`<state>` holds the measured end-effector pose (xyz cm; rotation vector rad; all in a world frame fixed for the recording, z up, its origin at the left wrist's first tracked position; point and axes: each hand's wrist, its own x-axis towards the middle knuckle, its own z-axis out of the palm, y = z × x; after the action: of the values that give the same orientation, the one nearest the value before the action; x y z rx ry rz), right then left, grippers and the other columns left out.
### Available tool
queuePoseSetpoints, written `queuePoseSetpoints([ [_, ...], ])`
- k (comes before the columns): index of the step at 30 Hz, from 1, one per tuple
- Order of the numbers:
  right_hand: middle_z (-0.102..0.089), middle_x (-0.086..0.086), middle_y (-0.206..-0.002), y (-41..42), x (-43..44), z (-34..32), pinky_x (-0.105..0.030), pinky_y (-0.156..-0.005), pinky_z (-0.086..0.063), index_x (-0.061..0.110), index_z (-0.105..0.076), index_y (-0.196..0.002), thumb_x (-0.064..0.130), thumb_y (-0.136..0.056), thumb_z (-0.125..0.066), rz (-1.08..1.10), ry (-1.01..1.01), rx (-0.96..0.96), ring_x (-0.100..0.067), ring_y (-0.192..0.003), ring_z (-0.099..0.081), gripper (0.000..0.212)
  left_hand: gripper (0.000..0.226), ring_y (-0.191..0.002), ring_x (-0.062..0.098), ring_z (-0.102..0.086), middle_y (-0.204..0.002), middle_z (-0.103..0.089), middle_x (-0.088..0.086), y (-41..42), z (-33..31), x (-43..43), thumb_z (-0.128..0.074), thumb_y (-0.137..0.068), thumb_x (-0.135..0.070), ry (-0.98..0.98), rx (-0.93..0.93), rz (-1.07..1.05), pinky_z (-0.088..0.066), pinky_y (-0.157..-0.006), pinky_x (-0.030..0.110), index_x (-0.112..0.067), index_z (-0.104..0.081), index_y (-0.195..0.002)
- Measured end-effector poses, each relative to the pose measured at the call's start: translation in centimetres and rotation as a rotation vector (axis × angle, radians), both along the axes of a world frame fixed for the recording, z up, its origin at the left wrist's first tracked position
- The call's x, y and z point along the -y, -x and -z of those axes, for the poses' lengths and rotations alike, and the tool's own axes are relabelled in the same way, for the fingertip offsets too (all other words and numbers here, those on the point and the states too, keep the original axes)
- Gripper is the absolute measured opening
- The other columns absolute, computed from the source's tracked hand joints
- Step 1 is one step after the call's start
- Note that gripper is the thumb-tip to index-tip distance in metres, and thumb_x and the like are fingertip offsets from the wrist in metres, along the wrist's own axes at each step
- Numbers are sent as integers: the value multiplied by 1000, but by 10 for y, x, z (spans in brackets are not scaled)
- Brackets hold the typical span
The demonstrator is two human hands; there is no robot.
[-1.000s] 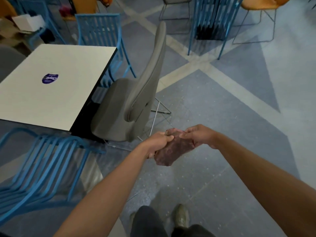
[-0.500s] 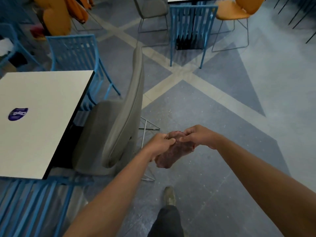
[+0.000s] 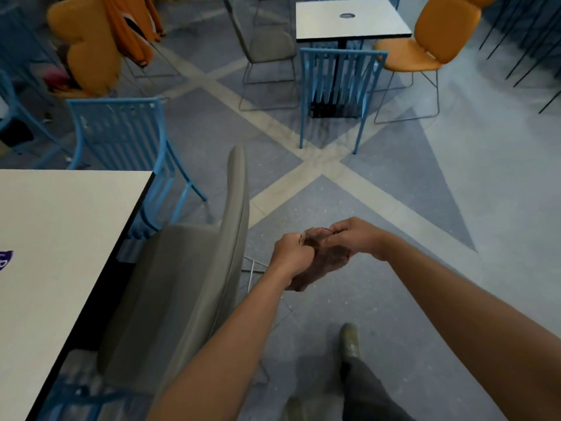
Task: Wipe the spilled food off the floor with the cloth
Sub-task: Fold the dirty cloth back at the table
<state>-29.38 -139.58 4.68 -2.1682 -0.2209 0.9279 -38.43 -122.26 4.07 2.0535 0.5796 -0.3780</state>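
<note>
Setting: canteen floor (image 3: 394,299) of grey-blue speckled tile crossed by pale bands, with a white table (image 3: 60,238) at the person's left and a grey chair (image 3: 194,284) just beside it; blue and orange chairs stood further off.
Person: stood upright, one shoe (image 3: 349,340) forward, both arms held out in front at about waist height.
Cloth: a dark reddish-brown cloth (image 3: 321,262), bunched, held in the air between both hands and well above the floor, its lower end hanging free.
Left hand: left hand (image 3: 291,253) curled into a fist, closed on the cloth's near edge.
Right hand: right hand (image 3: 353,237) with fingers pinched together on the cloth's upper edge, touching the left hand's knuckles.
Spill: no spilled food could be made out on the tiles in view.
Step in hand: judged to be readying the cloth, folding or gathering it into a pad.
Doing it well: a flat, thick pad with a clean face outward would likely serve best, loose corners tucked in before crouching to the spill.
</note>
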Motion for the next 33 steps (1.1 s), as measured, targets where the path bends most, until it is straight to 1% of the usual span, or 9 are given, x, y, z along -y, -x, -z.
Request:
queuePoseSetpoints([
  [4, -74, -1, -95, -80, -19, 4, -33, -76, -61, 32, -78, -84, 45, -78, -73, -78, 35, 1, -21, -92, -69, 15, 22, -102, 32, -70, -109, -74, 10, -72, 6, -6, -57, -97, -14, -12, 7, -66, -54, -79, 38, -16, -75, -110],
  [6, -74, -6, -94, -125, -26, 7, -39, -79, -61, 28, -77, -84, 42, -80, -73, -125, 39, 23, -25, -92, -69, 16, 19, -101, 31, -70, -108, -74, 10, -111, 9, -8, -58, -98, -17, -18, 7, -97, -53, -78, 38, -16, -74, -108],
  [9, -73, -13, -95, -195, -36, 7, -47, -84, -58, 19, -76, -87, 39, -80, -74, -231, 54, 69, -31, -95, -69, 21, 9, -89, 26, -68, -96, -74, 5, -169, 10, -13, -63, -97, -24, -35, 27, -146, -47, -67, 32, -20, -71, -93],
  [13, -75, -8, -92, -283, -53, -6, -41, -84, -58, 20, -78, -89, 36, -81, -74, -359, 75, 88, -27, -93, -70, 17, 13, -73, 14, -63, -80, -69, -3, -237, 0, -24, -69, -93, -28, -43, 19, -199, -43, -57, 28, -20, -66, -83],
  [18, -74, -6, -86, -371, -91, -18, -31, -69, -52, 20, -78, -83, 36, -82, -73, -467, 60, 141, -23, -84, -68, 17, 13, -86, 24, -71, -87, -74, 1, -309, -15, -46, -78, -83, -26, -23, 7, -280, -48, -63, 30, -17, -70, -89],
  [24, -71, -2, -74, -456, -151, -11, -34, -67, -52, 21, -74, -77, 38, -82, -71, -562, 71, 205, -19, -74, -66, 18, 12, -86, 26, -69, -86, -71, 0, -390, -16, -89, -73, -86, -14, -47, -3, -370, -44, -57, 25, -21, -69, -95],
  [27, -72, -6, -80, -497, -181, -4, -36, -72, -55, 19, -74, -80, 37, -82, -69, -598, 97, 215, -22, -79, -68, 19, 12, -93, 30, -69, -100, -73, 8, -435, -8, -115, -68, -92, -14, -109, -25, -381, -52, -72, 33, -17, -69, -103],
  [30, -71, -8, -80, -541, -215, -5, -37, -72, -54, 18, -72, -78, 38, -82, -69, -641, 132, 250, -23, -79, -67, 20, 24, -106, 37, -71, -117, -74, 14, -487, -3, -144, -64, -99, -15, -123, -54, -389, -61, -88, 43, -12, -71, -121],
  [33, -71, -12, -81, -585, -250, -13, -44, -73, -55, 13, -71, -78, 35, -81, -69, -675, 179, 303, -28, -80, -68, 22, 29, -110, 37, -71, -124, -73, 16, -535, -4, -178, -64, -99, -18, -102, -72, -381, -61, -93, 44, -11, -70, -127],
])
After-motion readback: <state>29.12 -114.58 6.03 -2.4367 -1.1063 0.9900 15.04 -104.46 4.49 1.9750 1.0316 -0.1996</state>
